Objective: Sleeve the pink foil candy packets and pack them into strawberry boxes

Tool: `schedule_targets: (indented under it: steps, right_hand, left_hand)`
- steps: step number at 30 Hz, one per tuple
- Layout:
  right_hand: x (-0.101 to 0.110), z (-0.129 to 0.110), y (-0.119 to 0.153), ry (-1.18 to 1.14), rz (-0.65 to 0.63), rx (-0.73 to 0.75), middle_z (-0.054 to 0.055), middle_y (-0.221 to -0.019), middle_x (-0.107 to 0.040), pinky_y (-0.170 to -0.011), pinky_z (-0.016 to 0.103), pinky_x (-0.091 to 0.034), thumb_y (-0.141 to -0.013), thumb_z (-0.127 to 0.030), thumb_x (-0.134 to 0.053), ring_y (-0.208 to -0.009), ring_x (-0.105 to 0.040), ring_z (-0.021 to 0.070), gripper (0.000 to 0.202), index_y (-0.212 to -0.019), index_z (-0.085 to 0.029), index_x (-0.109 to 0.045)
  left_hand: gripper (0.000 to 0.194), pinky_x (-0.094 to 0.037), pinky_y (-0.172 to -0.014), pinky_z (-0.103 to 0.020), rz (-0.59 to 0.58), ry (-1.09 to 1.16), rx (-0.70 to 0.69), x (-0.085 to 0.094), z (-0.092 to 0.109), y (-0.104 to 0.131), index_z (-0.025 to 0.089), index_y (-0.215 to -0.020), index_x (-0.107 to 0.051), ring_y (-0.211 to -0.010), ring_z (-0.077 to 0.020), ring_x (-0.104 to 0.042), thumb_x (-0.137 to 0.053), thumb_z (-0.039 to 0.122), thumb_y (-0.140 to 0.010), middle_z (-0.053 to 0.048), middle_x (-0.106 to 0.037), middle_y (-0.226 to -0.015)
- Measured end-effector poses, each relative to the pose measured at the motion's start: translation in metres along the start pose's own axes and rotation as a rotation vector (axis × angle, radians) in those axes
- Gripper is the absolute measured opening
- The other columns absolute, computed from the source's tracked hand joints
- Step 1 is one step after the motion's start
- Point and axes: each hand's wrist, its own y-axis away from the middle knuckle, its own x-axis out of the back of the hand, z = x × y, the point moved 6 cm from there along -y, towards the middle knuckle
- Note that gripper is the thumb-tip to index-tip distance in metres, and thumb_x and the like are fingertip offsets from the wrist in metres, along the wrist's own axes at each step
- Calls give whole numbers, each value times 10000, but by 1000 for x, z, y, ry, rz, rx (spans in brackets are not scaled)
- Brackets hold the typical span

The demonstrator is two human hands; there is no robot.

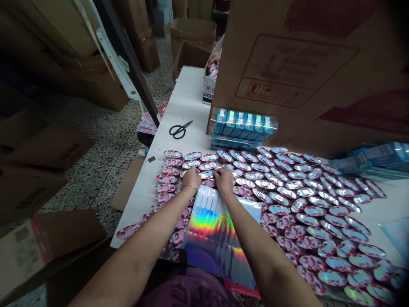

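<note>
Both my hands are over the rows of small oval packs, with a shiny silver oval sticker stretched between my fingertips just above a pack with a pink round top. My left hand is closed at the sticker's left end. At its right end my right hand pinches with thumb and fingers. Whether the sticker touches the pack, I cannot tell. Below my wrists lies a rainbow-shining holographic sticker sheet, partly covered by my right forearm. Many packs to the right bear silver ovals; those at left show pink tops.
Black-handled scissors lie on the white table. Behind the packs stand blue boxes in clear plastic and a large cardboard carton. More blue boxes are at right. A dark post rises beside the table's left edge.
</note>
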Motion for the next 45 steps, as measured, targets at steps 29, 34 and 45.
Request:
schedule_targets:
  steps: [29,34,45]
  right_hand:
    - [77,20,112,164,-206,356,99,-982,-582,-783,346,-383,-829,-183,-430,-872,-487,208,200,-858,-186,-628]
    - [125,-9,86,-302,-253,105,30,-758,-569,-705,282,-396,-773,-228,-494,-762,-515,159,129,-669,-200,-564]
    - [70,-4,58,-848,-266,-506,-4,-561,-560,-509,230,-336,-581,-405,-655,-536,-477,112,236,-600,-177,-599]
  left_hand:
    - [96,-312,-831,-346,-200,-272,-533,-45,43,74,203,-733,-607,-993,-211,-416,-655,275,-691,-33,-533,-979]
    - [110,-305,-867,-365,-213,-157,-552,-40,46,73,201,-779,-629,-1029,-226,-422,-654,254,-685,-49,-556,-1012]
    - [390,-358,-559,-220,-486,841,34,-6,8,78,132,-698,-633,-579,-104,-487,-627,517,-631,-4,-577,-629]
